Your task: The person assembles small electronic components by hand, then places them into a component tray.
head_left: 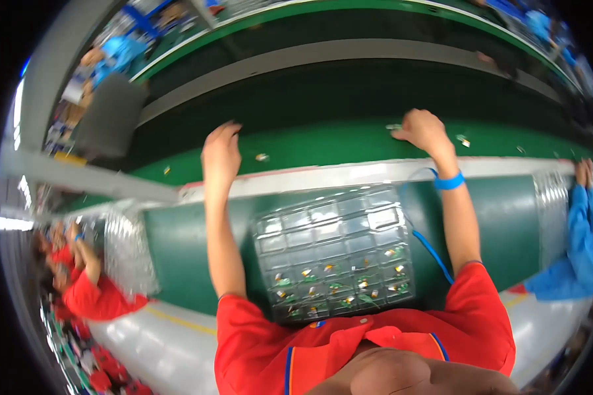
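Note:
My left hand (221,157) reaches over the green conveyor belt, its fingers stretched out and slightly apart, with nothing visible in them. A small circuit board (262,157) lies on the belt just right of it. Farther right, my right hand (424,130) is curled down at the belt, thumb and fingers closing at another small circuit board (393,127); its fingertips are partly hidden. Between my forearms, a clear plastic compartment tray (329,253) rests at a tilt on the green bench. Several small boards with white and yellow bits sit in its nearer rows; the farther rows hold none.
More small boards (464,141) lie along the belt. A pale rail (296,176) separates belt from bench. My right wrist wears a blue band (449,182) with a blue cord (431,250) running beside the tray. Co-workers sit left and right, near stacked clear trays (129,250).

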Demonstrator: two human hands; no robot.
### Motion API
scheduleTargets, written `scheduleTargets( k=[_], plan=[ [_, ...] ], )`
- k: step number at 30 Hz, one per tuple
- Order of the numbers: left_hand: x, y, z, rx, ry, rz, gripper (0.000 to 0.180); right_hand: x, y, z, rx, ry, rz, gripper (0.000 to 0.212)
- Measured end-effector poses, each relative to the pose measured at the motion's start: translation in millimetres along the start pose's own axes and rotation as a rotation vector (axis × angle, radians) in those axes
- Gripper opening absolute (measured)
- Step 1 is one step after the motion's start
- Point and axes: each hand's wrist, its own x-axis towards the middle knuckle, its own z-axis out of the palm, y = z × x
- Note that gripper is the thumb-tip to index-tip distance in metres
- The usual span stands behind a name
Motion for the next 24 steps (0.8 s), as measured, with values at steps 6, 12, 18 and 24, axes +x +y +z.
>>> scheduleTargets(
  k=[6,12,18,24],
  plan=[
    [-34.7,-97.9,45.0,0.116,-0.141,-0.039,0.04,-9.7,-31.3,11.8,0.165,0.121,-0.129,0.011],
    [-10.7,-51.9,-5.7,0.284,-0.384,-0.413,0.013,-26.1,-53.6,-9.5,0.395,0.181,-0.223,0.012],
    [-10.6,79.1,-17.5,-0.724,-0.21,-0.229,0.021,-52.8,-111.3,-20.2,0.764,0.193,-0.367,0.017],
    [-17.3,151.9,-5.3,-0.971,-0.229,-0.067,0.03,-76.5,-122.4,-24.5,0.546,0.484,-0.595,0.013]
  ],
)
